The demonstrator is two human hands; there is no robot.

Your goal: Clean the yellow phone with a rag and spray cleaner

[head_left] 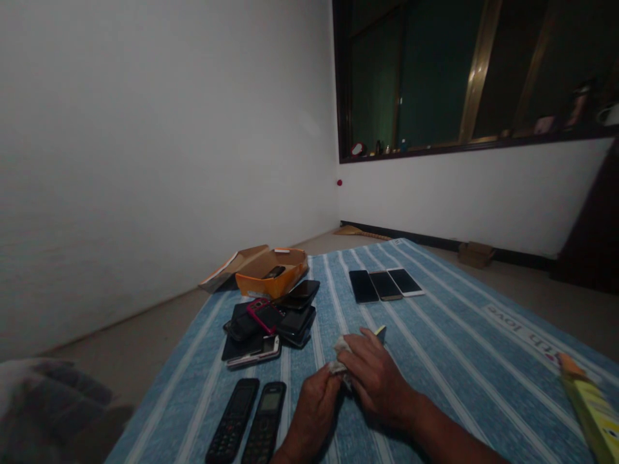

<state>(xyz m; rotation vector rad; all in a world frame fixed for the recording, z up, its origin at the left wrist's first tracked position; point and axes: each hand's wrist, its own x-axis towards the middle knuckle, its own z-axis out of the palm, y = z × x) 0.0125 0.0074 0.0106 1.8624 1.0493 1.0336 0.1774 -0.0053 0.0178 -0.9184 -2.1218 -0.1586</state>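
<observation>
My right hand [377,374] is closed over a crumpled white tissue [341,348]. Close beside it, my left hand [315,403] is also closed, its fingertips meeting the tissue. A pale-edged corner of a flat dark object [382,332] pokes out beyond my right fingers; the rest of it is hidden, so its kind cannot be told. Left of my hands lie two black keypad handsets [265,419], side by side. Farther off is a loose pile of mobile phones [264,328], one with a pink rim. Three smartphones [385,285] lie in a row, screens up.
An open orange cardboard box [271,283] with a phone inside stands behind the pile. A yellow box [592,412] lies at the right edge of the blue striped cloth [449,361]. Walls [169,161] and a window [435,84] rise beyond.
</observation>
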